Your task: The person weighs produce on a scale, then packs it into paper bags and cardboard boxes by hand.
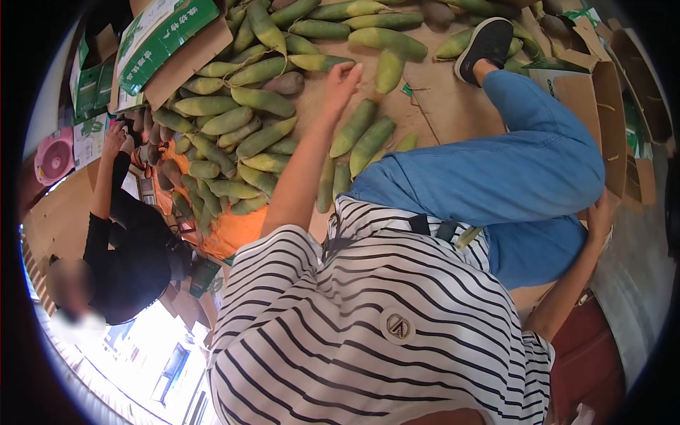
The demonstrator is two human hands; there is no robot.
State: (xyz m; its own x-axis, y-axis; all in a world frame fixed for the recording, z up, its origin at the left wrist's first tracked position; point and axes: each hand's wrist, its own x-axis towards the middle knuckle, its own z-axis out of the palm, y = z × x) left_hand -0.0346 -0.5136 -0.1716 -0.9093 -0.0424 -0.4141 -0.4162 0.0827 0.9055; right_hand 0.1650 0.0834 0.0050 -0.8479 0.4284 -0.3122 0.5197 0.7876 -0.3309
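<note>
1. While the head camera looks steeply down, the far left edge shows a pink round object [54, 160] beside green-printed cartons [91, 78].
2. Next to that, a co-worker in black [127, 248] crouches, one hand [115, 136] raised toward the pile's left end; its fingers are too small to read.
3. Orange sheeting [230, 230] lies under the near part of the heap, and brown cardboard sheets [439, 106] cover the floor beyond it.
4. A flat green-and-white box [163, 39] lies tilted at the upper left, touching the pile.
5. Long green mangoes [248, 127] lie loose in a wide heap, a few brownish ones among them, none inside a carton.
6. The person's left hand [341, 81] stretches out over the heap, fingers loosely spread, holding nothing, just beside one mango [389, 69].
7. Blue-trousered legs [510, 177] fold across the cardboard, a black shoe [485, 44] resting against mangoes.
8. Open brown cartons [609, 113] stand at the right; I cannot tell what is inside them.
9. The right hand [601, 212] rests by the thigh against a carton edge; its fingers cannot be made out.
</note>
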